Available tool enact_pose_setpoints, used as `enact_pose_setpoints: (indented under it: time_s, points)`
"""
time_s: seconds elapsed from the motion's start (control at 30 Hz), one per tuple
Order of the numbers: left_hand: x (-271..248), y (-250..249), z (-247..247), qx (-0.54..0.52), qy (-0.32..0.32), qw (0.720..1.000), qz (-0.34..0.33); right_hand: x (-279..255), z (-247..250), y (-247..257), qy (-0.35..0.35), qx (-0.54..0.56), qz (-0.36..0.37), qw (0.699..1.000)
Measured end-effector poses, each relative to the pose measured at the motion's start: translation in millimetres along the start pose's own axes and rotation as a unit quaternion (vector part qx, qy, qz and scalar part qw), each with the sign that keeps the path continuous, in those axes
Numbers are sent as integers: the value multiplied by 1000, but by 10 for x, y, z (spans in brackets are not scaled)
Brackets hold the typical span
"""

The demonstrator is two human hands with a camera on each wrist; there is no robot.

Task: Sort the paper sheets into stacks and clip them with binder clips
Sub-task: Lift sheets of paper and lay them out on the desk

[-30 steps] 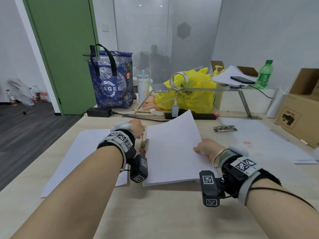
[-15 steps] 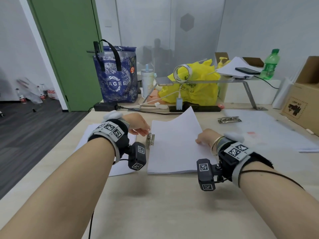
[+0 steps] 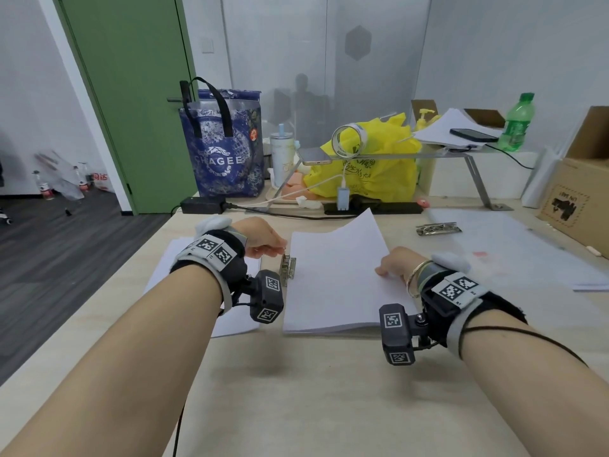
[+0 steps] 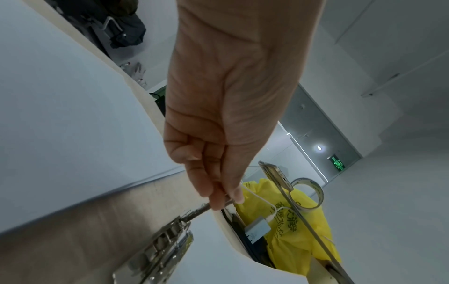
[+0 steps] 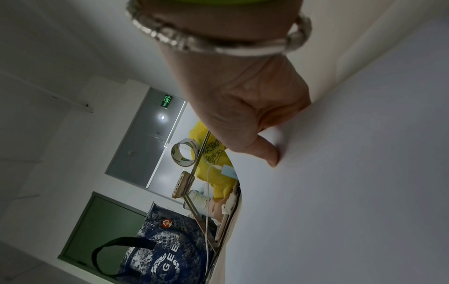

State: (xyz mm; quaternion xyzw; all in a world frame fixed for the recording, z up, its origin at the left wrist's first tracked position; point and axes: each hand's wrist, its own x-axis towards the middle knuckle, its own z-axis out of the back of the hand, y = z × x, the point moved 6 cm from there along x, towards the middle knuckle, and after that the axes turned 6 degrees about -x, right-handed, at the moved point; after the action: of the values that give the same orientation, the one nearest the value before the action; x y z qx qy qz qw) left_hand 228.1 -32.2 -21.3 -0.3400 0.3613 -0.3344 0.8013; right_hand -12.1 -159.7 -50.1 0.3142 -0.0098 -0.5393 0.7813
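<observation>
A white paper stack (image 3: 333,278) lies mid-table with its far right corner curled up. A silver binder clip (image 3: 287,266) sits on the stack's left edge. My left hand (image 3: 275,247) pinches the clip's wire handle; in the left wrist view the left hand (image 4: 223,201) holds that handle just above the clip (image 4: 155,249) and the stack (image 4: 218,265). My right hand (image 3: 392,263) grips the stack's right edge. The right wrist view shows the right hand (image 5: 272,153) with its thumb pressed on the paper (image 5: 352,192) and its fingers curled.
A second paper pile (image 3: 237,321) lies under my left wrist. Loose sheets (image 3: 514,252) cover the right of the table, with spare silver clips (image 3: 436,228) beside them. A power strip, cables, a yellow bag (image 3: 372,166), a blue tote (image 3: 224,150) and a cardboard box (image 3: 580,199) line the back.
The stack, held raised a second ago, has come down onto the table. The clip now sits on its left edge, and my left fingers have shifted to its handle.
</observation>
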Motion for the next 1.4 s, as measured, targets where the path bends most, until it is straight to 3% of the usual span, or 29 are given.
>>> enact_pose_setpoints:
  time_s: [0.1, 0.27, 0.4, 0.57, 0.83, 0.97, 1.1, 1.2, 1.33, 1.4]
  points:
    - [14, -3, -42, 7, 10, 1000, 5, -43, 34, 50, -4, -9, -24, 1000]
    - [9, 192, -64, 45, 62, 994, 74, -117, 137, 131, -50, -31, -23, 998]
    - [-13, 257, -107, 192, 61, 973, 111, -63, 116, 111, -35, -49, -32, 998]
    - [71, 313, -182, 377, 22, 922, 87, 73, 33, 28, 17, -122, -19, 992]
    - [93, 313, -180, 373, 22, 922, 98, 162, 18, 13, 20, -125, -8, 992]
    - [91, 324, -235, 387, 7, 916, 103, 271, -24, -69, 32, 21, -6, 999]
    - [59, 298, -276, 402, -16, 912, 87, 198, 54, -83, -32, 68, -13, 997]
    - [-80, 252, -265, 396, -52, 914, 67, 59, 106, -20, -91, 13, 8, 996]
    - [-193, 253, -280, 351, -78, 932, 50, -114, 74, 162, -62, -23, 36, 997]
    - [-229, 310, -109, 302, -125, 944, 45, -212, 69, 289, -52, -21, 56, 997]
